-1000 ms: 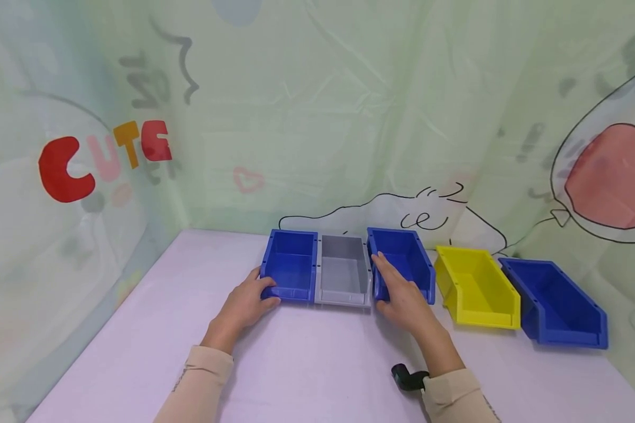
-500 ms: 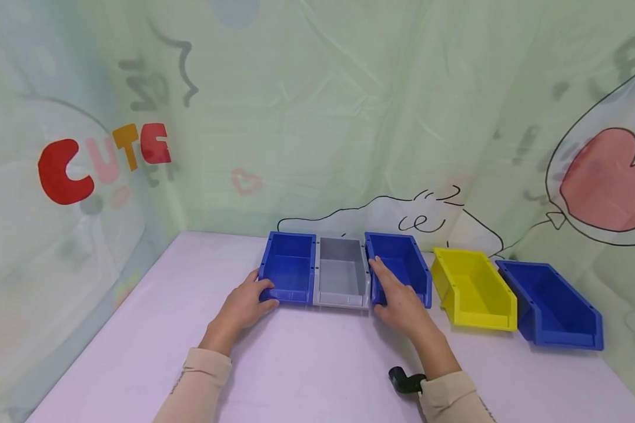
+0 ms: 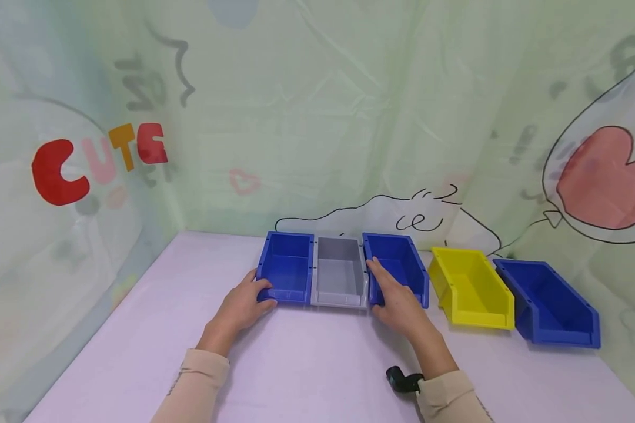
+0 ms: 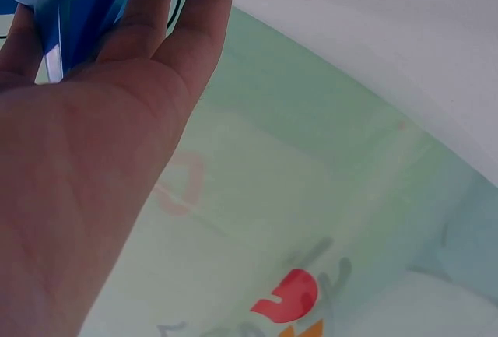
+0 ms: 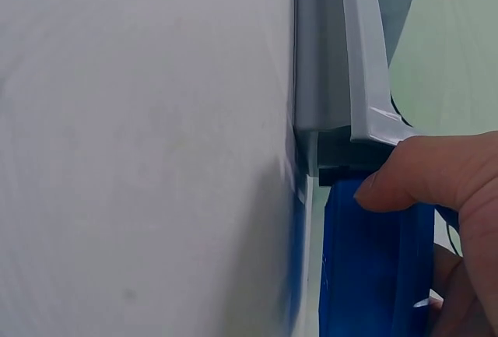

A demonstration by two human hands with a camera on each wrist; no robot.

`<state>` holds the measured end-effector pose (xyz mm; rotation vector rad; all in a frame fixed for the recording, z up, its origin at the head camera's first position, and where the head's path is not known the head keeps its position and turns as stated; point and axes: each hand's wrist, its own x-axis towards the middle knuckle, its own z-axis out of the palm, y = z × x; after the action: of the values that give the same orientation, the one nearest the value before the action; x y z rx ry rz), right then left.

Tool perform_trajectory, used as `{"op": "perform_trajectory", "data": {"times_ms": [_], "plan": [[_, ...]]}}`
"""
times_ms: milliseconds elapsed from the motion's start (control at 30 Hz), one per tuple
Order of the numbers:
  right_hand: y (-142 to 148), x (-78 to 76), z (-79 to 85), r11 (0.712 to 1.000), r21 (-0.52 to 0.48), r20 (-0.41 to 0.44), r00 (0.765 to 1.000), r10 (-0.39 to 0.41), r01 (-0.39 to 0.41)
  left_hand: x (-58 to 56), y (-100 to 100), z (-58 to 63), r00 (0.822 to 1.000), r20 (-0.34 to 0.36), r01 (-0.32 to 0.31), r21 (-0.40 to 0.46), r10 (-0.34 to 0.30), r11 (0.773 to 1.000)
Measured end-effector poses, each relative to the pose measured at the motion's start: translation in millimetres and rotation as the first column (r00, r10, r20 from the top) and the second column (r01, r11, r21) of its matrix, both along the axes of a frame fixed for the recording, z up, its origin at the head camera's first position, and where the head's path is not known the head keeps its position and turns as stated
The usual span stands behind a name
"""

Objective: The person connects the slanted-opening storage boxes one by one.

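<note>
A blue storage bin [image 3: 286,264] stands at the left end of a row. My left hand [image 3: 240,306] grips its front left corner, thumb at the front and fingers along the side. In the left wrist view, the fingers of that hand [image 4: 109,135] lie around the blue plastic. A grey bin [image 3: 340,273] sits against its right side. My right hand [image 3: 402,306] holds another blue bin [image 3: 402,258] just right of the grey one. In the right wrist view the thumb [image 5: 397,181] presses its front, with other fingers partly hidden behind the wall.
Farther right stand a yellow bin [image 3: 476,288] and one more blue bin [image 3: 552,305], both turned at a slant. A pale cloth covers the table [image 3: 296,364]. A printed curtain [image 3: 296,117] hangs behind. A black device [image 3: 402,380] sits at the right wrist.
</note>
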<state>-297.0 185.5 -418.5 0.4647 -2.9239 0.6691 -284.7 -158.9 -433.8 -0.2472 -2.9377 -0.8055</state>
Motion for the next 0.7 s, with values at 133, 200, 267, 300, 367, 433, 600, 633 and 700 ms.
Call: {"op": "perform_trajectory", "data": {"times_ms": [133,200,267,300,367,433,600,633,700], "plan": [[-0.2,0.9,0.0,1.000,-0.001,0.006,1.000,-0.005,0.005,-0.2,0.4,-0.9,1.000,0.002,-0.001,0.002,0.001,1.000],[-0.4,2.3,0.7,1.000,-0.005,0.006,1.000,-0.009,0.009,-0.4,1.1,-0.7,1.000,0.003,0.001,0.001,-0.001,1.000],[-1.2,3.3,1.4,1.000,-0.004,0.008,1.000,-0.013,0.013,-0.3,0.9,-1.0,1.000,0.006,0.001,0.004,-0.001,1.000],[-1.5,3.7,1.8,1.000,-0.003,0.011,1.000,-0.014,0.014,-0.4,1.2,-1.1,1.000,0.006,0.000,0.006,-0.001,1.000],[-1.4,4.2,2.4,1.000,-0.001,0.019,1.000,-0.019,0.019,-0.4,2.0,-1.4,1.000,0.010,-0.001,0.009,0.001,1.000],[-1.2,4.3,2.5,1.000,0.000,0.022,0.999,-0.025,0.025,-0.7,2.7,-1.8,1.000,0.011,-0.001,0.013,0.001,1.000],[-1.1,4.7,1.0,0.999,0.003,0.027,0.999,-0.036,0.035,-0.1,2.4,-1.5,1.000,0.002,0.005,0.015,-0.005,1.000],[-1.5,4.7,0.8,0.999,0.002,0.027,0.999,-0.035,0.035,0.3,1.9,-1.1,1.000,-0.002,0.004,0.015,-0.004,1.000],[-2.7,4.4,0.5,1.000,-0.001,0.027,0.999,-0.029,0.030,0.8,0.8,-0.5,1.000,-0.009,0.001,0.015,-0.001,1.000]]}}
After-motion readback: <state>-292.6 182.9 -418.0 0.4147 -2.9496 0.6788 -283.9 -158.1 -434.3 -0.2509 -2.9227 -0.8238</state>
